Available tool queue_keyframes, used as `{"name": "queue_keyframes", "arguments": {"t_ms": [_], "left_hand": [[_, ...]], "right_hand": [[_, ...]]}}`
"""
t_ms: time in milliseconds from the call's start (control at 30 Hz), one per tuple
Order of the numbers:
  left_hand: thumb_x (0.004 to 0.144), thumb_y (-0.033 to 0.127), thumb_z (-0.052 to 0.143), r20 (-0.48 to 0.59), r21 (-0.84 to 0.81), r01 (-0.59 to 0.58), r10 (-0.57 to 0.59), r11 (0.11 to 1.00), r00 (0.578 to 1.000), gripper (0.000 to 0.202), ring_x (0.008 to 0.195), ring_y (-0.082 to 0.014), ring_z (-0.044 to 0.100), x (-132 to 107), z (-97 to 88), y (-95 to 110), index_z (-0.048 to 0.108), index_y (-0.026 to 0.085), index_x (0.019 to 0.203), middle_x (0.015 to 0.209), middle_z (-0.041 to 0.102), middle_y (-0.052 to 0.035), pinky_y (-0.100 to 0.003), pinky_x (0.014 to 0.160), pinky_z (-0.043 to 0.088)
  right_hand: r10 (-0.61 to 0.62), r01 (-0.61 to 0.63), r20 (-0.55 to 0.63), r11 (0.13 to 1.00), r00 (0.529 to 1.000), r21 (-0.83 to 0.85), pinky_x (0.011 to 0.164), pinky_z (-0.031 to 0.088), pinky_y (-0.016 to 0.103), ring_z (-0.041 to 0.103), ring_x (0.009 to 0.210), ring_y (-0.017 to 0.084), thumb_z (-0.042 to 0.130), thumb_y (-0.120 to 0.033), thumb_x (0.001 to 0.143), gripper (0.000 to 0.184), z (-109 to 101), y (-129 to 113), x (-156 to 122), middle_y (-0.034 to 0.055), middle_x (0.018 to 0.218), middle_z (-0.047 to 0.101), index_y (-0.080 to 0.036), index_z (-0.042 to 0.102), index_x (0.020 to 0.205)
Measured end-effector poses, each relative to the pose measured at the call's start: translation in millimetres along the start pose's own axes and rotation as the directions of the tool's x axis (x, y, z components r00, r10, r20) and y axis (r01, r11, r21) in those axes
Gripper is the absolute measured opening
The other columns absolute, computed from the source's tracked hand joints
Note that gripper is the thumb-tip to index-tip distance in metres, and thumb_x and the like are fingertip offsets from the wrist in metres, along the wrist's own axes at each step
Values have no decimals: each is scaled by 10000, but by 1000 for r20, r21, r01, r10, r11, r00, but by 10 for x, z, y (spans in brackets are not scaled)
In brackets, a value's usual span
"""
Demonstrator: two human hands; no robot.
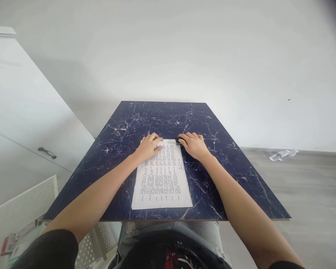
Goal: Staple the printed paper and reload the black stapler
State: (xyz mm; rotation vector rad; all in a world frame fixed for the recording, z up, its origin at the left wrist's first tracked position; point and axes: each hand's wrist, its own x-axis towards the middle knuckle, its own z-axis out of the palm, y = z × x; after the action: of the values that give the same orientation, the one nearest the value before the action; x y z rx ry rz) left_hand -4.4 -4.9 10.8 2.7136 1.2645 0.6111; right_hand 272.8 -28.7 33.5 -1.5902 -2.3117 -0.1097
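Printed paper sheets (160, 181), dense with dark text, lie on the dark blue marbled table (207, 198) close to its front edge. My left hand (149, 147) rests on the upper left corner of the paper with its fingers spread. At the upper right corner, my right hand (195, 145) is closed around a small black stapler (178, 141). The stapler's front end sits at the paper's edge, and most of it is hidden beneath my fingers. Whether the paper is between its jaws I cannot tell.
A small pale piece (123, 129) lies on the table's left half. White cabinet doors (22, 101) with a dark handle (47, 152) stand to the left. A clear plastic bottle (282, 154) lies on the floor at right. Below left is a perforated white basket (93, 243).
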Motion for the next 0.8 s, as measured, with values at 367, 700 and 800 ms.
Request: {"name": "queue_keyframes", "arguments": {"t_ms": [367, 700, 800], "left_hand": [[1024, 365, 495, 28, -33, -5, 6, 999, 1000, 354, 1176, -306, 554, -2, 9, -17, 652, 224, 1307, 1287, 574, -111, -559, 1084, 419], [994, 497, 547, 102, -116, -115, 127, 987, 987, 408, 1238, -316, 570, -30, -58, 96, 695, 269, 1297, 1346, 628, -108, -539, 1112, 410], [937, 602, 603, 131, -139, -96, 115, 986, 985, 567, 1388, -357, 485, -36, -15, 108, 627, 286, 1407, 1501, 551, -114, -569, 1214, 296]], "right_hand": [[127, -127, 9, 992, 992, 12, 917, 421, 428, 592, 1127, 321, 576, -264, 1007, 400, -99, 369, -48, 117, 1171, 684, -262, 600, 1407], [327, -329, 32, 938, 944, 105, 740, 424, 316, 634, 876, 258, 711, -203, 869, 175, -90, 548, -54, 92, 980, 698, -197, 690, 1042], [352, -326, -108, 923, 930, 206, 746, 430, 323, 642, 895, 267, 680, -201, 863, 185, -115, 430, -47, 98, 1005, 713, -194, 685, 1048]]}}
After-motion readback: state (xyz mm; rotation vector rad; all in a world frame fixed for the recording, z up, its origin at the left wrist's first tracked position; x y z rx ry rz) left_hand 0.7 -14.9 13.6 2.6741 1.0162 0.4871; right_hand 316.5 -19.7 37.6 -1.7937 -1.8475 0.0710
